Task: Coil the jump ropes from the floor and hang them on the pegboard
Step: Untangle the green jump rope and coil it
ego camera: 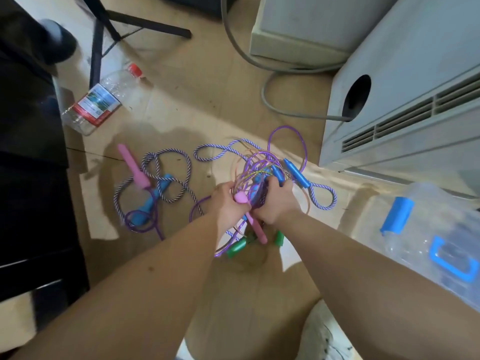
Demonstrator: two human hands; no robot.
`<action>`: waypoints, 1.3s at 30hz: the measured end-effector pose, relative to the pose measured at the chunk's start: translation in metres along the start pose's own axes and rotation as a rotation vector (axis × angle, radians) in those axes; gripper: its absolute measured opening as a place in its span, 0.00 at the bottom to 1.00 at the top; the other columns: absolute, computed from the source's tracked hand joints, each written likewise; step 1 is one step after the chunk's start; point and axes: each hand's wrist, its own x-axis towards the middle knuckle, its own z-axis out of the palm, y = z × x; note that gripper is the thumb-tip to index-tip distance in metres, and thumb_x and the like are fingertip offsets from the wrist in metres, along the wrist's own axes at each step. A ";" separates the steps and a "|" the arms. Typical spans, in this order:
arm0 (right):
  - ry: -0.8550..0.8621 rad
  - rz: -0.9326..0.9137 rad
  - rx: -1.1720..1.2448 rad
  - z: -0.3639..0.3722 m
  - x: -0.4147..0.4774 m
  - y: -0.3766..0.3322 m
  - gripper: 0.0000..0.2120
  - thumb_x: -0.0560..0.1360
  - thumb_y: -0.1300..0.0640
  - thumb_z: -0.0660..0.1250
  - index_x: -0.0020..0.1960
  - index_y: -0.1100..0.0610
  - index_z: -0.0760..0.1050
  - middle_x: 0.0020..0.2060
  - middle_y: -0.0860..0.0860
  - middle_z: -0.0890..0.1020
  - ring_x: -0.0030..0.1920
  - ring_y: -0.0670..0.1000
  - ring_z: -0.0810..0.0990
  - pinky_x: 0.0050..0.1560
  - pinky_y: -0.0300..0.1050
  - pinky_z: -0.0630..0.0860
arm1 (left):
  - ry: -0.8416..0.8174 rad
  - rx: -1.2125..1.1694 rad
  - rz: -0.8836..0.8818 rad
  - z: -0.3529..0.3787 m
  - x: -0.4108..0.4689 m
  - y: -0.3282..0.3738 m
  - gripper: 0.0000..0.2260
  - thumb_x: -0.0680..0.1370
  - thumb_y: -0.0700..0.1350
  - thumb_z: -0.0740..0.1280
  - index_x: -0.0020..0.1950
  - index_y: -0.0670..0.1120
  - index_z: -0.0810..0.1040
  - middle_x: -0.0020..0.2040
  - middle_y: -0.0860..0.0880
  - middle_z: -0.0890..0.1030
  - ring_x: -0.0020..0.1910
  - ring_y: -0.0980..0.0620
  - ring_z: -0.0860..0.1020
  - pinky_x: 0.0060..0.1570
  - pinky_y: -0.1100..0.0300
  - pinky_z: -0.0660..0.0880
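Jump ropes (259,162) sit in one tangled bunch between your two hands, held over the floor (207,87), and more of them lie loose on the floor to your left. Your left hand (230,201) has its fingers curled round a pink handle (253,224) and some thin purple cord. Your right hand (276,201) has its fingers closed round the knot of cords and a blue handle (276,172). A second blue handle (296,172) pokes out just beyond that hand, and green handles (236,249) hang below your wrists. The striped rope (155,175) runs from the bunch out across the floor, looping over a loose pink handle (132,165) and a loose blue handle (155,193).

You seem to be at the gathering and sorting step: nothing is coiled yet, and several ropes cross each other. The next move calls for choosing one rope, finding both its handles, and drawing it clear without pulling the knot tighter. Only then can you wind it into even loops. The striped rope looks the easiest start, since most of it lies open. The thin cords look springy and likely to snag. The pegboard is not in view, so you will need to turn to find it.
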 end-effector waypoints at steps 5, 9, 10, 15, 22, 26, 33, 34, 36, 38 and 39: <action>-0.141 0.029 0.351 0.009 -0.005 0.000 0.21 0.63 0.59 0.67 0.56 0.49 0.76 0.55 0.56 0.77 0.47 0.53 0.80 0.53 0.47 0.80 | -0.103 -0.158 -0.057 -0.004 -0.008 -0.004 0.09 0.70 0.41 0.71 0.50 0.46 0.80 0.32 0.54 0.78 0.28 0.57 0.72 0.28 0.64 0.66; -0.275 0.029 0.698 -0.001 -0.024 -0.004 0.19 0.57 0.65 0.65 0.48 0.62 0.77 0.35 0.62 0.79 0.29 0.58 0.77 0.36 0.53 0.76 | -0.202 -0.196 -0.060 -0.015 -0.023 -0.006 0.16 0.70 0.41 0.73 0.56 0.44 0.77 0.37 0.53 0.81 0.34 0.58 0.78 0.33 0.63 0.71; -0.334 0.050 0.800 -0.006 -0.030 -0.008 0.19 0.57 0.65 0.65 0.49 0.66 0.75 0.33 0.64 0.76 0.26 0.58 0.73 0.33 0.52 0.72 | -0.213 -0.232 -0.050 -0.017 -0.028 -0.004 0.17 0.70 0.39 0.74 0.58 0.44 0.76 0.40 0.49 0.83 0.36 0.56 0.81 0.33 0.63 0.73; -0.338 -0.015 0.934 -0.037 -0.067 -0.021 0.11 0.73 0.67 0.67 0.54 0.64 0.78 0.40 0.63 0.76 0.32 0.57 0.73 0.32 0.46 0.68 | -0.278 -0.379 0.060 -0.028 -0.062 0.026 0.24 0.64 0.33 0.75 0.57 0.43 0.73 0.48 0.38 0.83 0.42 0.39 0.85 0.40 0.47 0.83; -0.259 -0.189 0.852 -0.087 -0.133 -0.016 0.08 0.73 0.66 0.68 0.49 0.54 0.77 0.39 0.54 0.80 0.41 0.54 0.78 0.46 0.50 0.74 | -0.240 -0.388 0.045 -0.057 -0.125 0.074 0.08 0.77 0.35 0.64 0.48 0.48 0.74 0.39 0.46 0.76 0.33 0.49 0.78 0.36 0.55 0.73; -0.147 -0.266 0.707 -0.116 -0.181 -0.013 0.08 0.73 0.68 0.68 0.44 0.56 0.76 0.36 0.54 0.79 0.37 0.53 0.77 0.39 0.45 0.73 | -0.101 -0.260 0.223 -0.075 -0.169 0.091 0.02 0.79 0.40 0.66 0.49 0.47 0.78 0.39 0.47 0.79 0.35 0.51 0.77 0.33 0.59 0.74; 0.047 -0.406 0.465 -0.152 -0.243 -0.010 0.08 0.73 0.66 0.69 0.45 0.54 0.75 0.37 0.54 0.77 0.37 0.53 0.76 0.32 0.44 0.73 | 0.004 -0.229 0.378 -0.101 -0.241 0.126 0.04 0.78 0.39 0.69 0.50 0.46 0.77 0.35 0.46 0.79 0.30 0.53 0.76 0.31 0.61 0.72; 0.066 -0.421 0.436 -0.155 -0.252 -0.009 0.07 0.73 0.66 0.68 0.46 0.55 0.76 0.38 0.54 0.77 0.37 0.52 0.76 0.32 0.44 0.73 | 0.003 -0.218 0.399 -0.103 -0.250 0.130 0.04 0.77 0.39 0.69 0.50 0.46 0.77 0.35 0.46 0.79 0.31 0.52 0.77 0.33 0.59 0.73; 0.111 -0.460 0.376 -0.161 -0.269 -0.008 0.06 0.74 0.65 0.67 0.49 0.56 0.78 0.38 0.52 0.78 0.37 0.51 0.76 0.36 0.45 0.74 | -0.005 -0.192 0.446 -0.106 -0.269 0.137 0.05 0.77 0.41 0.70 0.51 0.47 0.77 0.37 0.47 0.80 0.35 0.52 0.78 0.36 0.58 0.74; 0.144 -0.502 0.322 -0.167 -0.286 -0.006 0.07 0.74 0.63 0.67 0.50 0.55 0.79 0.39 0.51 0.80 0.39 0.51 0.78 0.43 0.48 0.77 | -0.002 -0.121 0.494 -0.107 -0.285 0.141 0.06 0.77 0.42 0.70 0.53 0.49 0.78 0.39 0.48 0.80 0.37 0.52 0.79 0.36 0.59 0.75; 0.154 -0.520 0.295 -0.170 -0.294 -0.006 0.06 0.75 0.62 0.67 0.50 0.54 0.78 0.39 0.51 0.81 0.40 0.51 0.78 0.46 0.49 0.77 | 0.000 -0.090 0.521 -0.108 -0.294 0.143 0.08 0.77 0.42 0.70 0.55 0.49 0.78 0.38 0.48 0.79 0.36 0.53 0.77 0.35 0.60 0.75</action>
